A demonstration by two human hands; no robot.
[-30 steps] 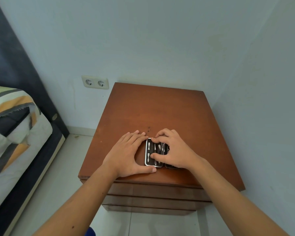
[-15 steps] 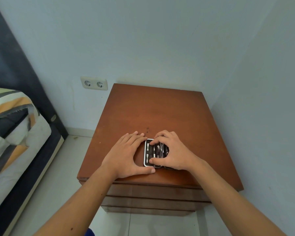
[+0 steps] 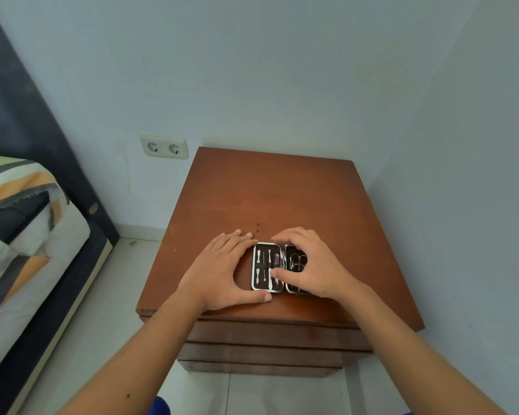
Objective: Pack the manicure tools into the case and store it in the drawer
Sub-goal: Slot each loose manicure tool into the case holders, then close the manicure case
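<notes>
A small black manicure case (image 3: 265, 266) with a silver rim lies open near the front edge of a brown wooden nightstand (image 3: 270, 193). Its left half shows white tool outlines; its right half holds small scissors (image 3: 297, 260) and other metal tools. My left hand (image 3: 219, 272) cups the case's left side, thumb along its front edge. My right hand (image 3: 315, 266) covers the right half, thumb pressed on the left half near the hinge. The drawer fronts (image 3: 270, 336) below the top are closed.
The nightstand stands in a corner, walls behind and close on the right. A double wall socket (image 3: 164, 147) sits to its left. A bed (image 3: 21, 223) with a striped cover and a dark headboard fills the left side. Pale floor tiles lie between.
The case lies more open now, with the scissors half showing. My right hand has shifted a little to the right off the left half. My left hand has barely moved.
</notes>
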